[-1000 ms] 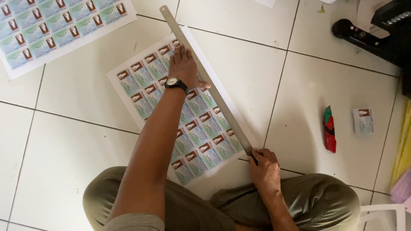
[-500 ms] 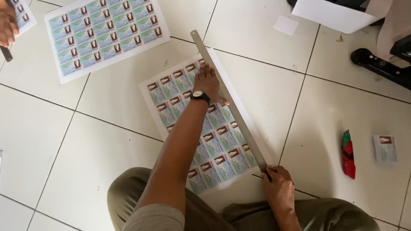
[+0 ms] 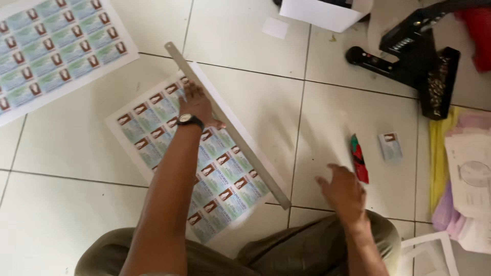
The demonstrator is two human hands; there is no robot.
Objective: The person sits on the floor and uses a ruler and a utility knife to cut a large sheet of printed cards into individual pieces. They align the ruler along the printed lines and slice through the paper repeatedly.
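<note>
A printed sheet of small cards (image 3: 153, 128) lies on the white tiled floor in front of my knees. A long metal ruler (image 3: 245, 148) runs diagonally along its right side. My left hand (image 3: 197, 105), wearing a wristwatch, presses flat on the ruler's upper part. My right hand (image 3: 342, 191) hovers off the ruler with fingers apart, holding nothing, just left of a red and green cutter knife (image 3: 359, 158). A single cut card (image 3: 391, 146) rests beside the knife.
A second printed sheet (image 3: 56, 48) lies at the top left. A black heavy punch tool (image 3: 417, 56) stands at the top right, with white paper (image 3: 317, 13) behind it. Stacked yellow, pink and white papers (image 3: 463, 174) line the right edge.
My right hand has left the ruler's lower end and moved right toward the cutter knife. My left hand stays pressed on the ruler. The view has shifted.
</note>
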